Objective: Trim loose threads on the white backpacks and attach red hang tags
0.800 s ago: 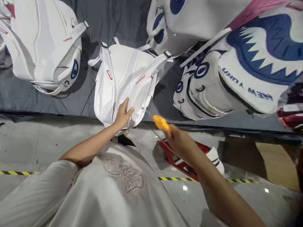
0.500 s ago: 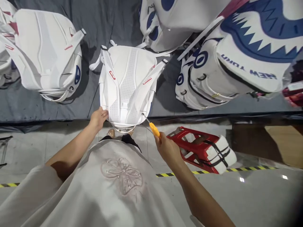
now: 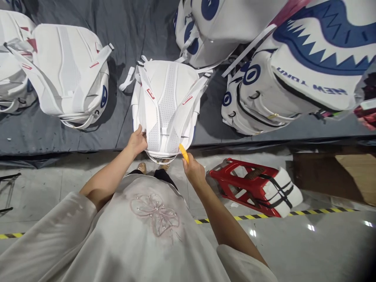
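Observation:
A white backpack (image 3: 180,86) lies with its straps up near the front edge of the dark-covered table, in the middle of the head view. My left hand (image 3: 136,141) grips its lower left side, thumb on the upper face. In my right hand (image 3: 194,169) is a yellow-handled tool (image 3: 183,152), held at the bag's lower right corner beside the strap's end. The tool's thin metal shaft is now hidden, seemingly at or inside the bag's edge; its exact kind cannot be made out. A carry loop (image 3: 160,161) hangs at the near end of the bag.
More white backpacks (image 3: 70,70) lie at the left. Others with blue shark-mouth prints (image 3: 323,47) stand at the right on the dark table cover (image 3: 126,31). Below the table edge are a red metal stool (image 3: 249,184) with a strapped white pad and brown cardboard (image 3: 331,176).
The tool has come in closer to the bag's right corner, and its shaft no longer shows. My left hand has shifted its hold on the left side. The whole view has swung slightly.

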Available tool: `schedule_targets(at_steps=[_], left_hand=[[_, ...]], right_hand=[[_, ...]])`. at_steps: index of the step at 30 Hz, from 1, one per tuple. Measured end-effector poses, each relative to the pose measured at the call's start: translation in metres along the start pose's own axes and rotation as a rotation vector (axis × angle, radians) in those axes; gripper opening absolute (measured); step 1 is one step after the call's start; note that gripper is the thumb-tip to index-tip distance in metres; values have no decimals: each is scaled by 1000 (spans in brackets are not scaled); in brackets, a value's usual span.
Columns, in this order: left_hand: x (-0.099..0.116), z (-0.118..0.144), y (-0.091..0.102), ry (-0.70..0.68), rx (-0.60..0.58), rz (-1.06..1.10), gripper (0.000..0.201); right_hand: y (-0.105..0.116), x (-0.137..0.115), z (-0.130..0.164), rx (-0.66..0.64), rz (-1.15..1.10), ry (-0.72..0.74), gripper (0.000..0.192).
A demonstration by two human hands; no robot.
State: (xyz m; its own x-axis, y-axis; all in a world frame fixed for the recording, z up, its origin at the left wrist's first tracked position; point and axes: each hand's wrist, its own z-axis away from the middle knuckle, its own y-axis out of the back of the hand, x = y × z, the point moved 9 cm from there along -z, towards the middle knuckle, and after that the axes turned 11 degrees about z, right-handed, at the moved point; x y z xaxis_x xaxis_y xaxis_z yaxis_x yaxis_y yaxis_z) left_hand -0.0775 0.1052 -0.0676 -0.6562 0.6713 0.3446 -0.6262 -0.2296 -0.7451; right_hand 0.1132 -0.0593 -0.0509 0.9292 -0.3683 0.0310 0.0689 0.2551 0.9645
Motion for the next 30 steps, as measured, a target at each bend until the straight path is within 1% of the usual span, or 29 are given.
schedule_targets(at_steps=[3, 5, 8, 11, 13, 15, 19, 22, 24, 26, 28, 30], left_hand=[[0, -8, -4, 51, -112, 30, 53], [3, -8, -3, 62, -153, 29, 61], [3, -5, -4, 92, -190, 27, 71], [-1, -2, -9, 133, -250, 32, 78], [-2, -2, -13, 126, -285, 44, 82], [0, -4, -13, 85, -291, 60, 86], [3, -11, -6, 59, -237, 60, 92], [2, -11, -4, 60, -194, 28, 90], [0, -10, -6, 66, -171, -16, 80], [-4, -11, -8, 75, -121, -79, 60], [-5, -15, -8, 74, -33, -139, 46], [-3, -19, -6, 44, 60, -162, 43]], right_hand=[[-7, 11, 1, 19, -60, -116, 33], [-9, 18, -1, 29, -89, -174, 35], [-7, 19, -13, 34, -89, -161, 34], [-2, 23, -22, 21, -56, -141, 32], [1, 28, -20, 13, -64, -138, 30], [2, 33, -12, -4, -93, -141, 30], [1, 44, 10, -36, -146, -165, 30], [3, 47, 21, -25, -184, -175, 30], [4, 48, 27, -24, -200, -191, 30], [6, 48, 37, -21, -220, -201, 30], [8, 46, 53, -15, -241, -209, 30], [7, 44, 74, -33, -276, -221, 32]])
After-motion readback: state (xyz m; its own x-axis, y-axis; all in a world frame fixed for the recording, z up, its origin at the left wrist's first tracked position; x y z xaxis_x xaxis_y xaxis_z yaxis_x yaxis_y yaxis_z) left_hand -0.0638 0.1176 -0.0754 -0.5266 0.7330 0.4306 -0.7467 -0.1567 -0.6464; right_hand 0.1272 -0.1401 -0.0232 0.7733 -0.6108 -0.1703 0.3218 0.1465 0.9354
